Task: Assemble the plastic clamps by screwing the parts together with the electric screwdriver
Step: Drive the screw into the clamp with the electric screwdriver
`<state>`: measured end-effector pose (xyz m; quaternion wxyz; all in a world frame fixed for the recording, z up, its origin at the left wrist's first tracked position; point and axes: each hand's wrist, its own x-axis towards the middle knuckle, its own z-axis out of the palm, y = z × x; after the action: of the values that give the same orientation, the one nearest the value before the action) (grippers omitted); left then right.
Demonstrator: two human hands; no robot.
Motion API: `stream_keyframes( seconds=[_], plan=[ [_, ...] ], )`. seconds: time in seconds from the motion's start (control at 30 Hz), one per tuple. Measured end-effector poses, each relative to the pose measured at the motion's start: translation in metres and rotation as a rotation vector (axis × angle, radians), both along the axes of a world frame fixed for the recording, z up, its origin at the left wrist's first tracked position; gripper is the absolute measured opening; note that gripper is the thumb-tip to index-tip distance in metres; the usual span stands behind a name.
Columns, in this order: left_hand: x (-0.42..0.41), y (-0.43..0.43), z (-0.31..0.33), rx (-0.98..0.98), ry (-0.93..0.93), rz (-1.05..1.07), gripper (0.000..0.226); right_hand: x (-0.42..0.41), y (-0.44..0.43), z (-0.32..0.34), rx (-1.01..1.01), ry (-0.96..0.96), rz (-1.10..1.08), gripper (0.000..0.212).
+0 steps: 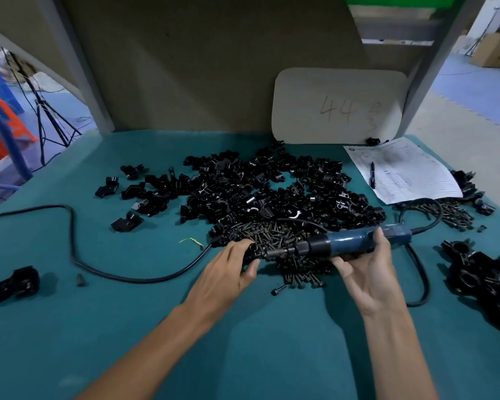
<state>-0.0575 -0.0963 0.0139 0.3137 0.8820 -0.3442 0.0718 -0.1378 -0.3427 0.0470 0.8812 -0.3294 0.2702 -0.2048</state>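
Right hand [367,269] grips screwdriver [350,241], left hand [230,268] holds clamp [253,253]

Both bare forearms reach in, the left from 7 o'clock and the right from 5. Left hand [228,267], palm down, pinches a clamp part [251,254] — right hand [368,272], thumb on top, grips the electric screwdriver [350,241].

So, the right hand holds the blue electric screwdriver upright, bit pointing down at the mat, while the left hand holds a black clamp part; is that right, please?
Not quite. The head view shows the blue electric screwdriver lying roughly level in the right hand, bit pointing left at the black clamp part, which the left hand does hold.
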Motion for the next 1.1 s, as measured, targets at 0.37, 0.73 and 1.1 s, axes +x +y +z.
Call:
stream_keyframes(
  seconds=[0.37, 0.73, 1.1],
  plan=[
    [-0.0017, -0.0001, 0.0013, -0.003, -0.032, -0.037, 0.043, 0.0009, 0.0036, 0.0010, -0.036, -0.021, -0.001, 0.054],
    [-0.0034, 0.0002, 0.0053, 0.005, -0.033, -0.050, 0.044, 0.0015, 0.0041, -0.0025, -0.042, -0.001, -0.036, 0.048],
    [-0.0020, 0.0012, 0.0029, -0.011, -0.064, -0.087, 0.034, 0.0000, 0.0064, -0.0025, -0.037, 0.001, -0.035, 0.044]
  ],
)
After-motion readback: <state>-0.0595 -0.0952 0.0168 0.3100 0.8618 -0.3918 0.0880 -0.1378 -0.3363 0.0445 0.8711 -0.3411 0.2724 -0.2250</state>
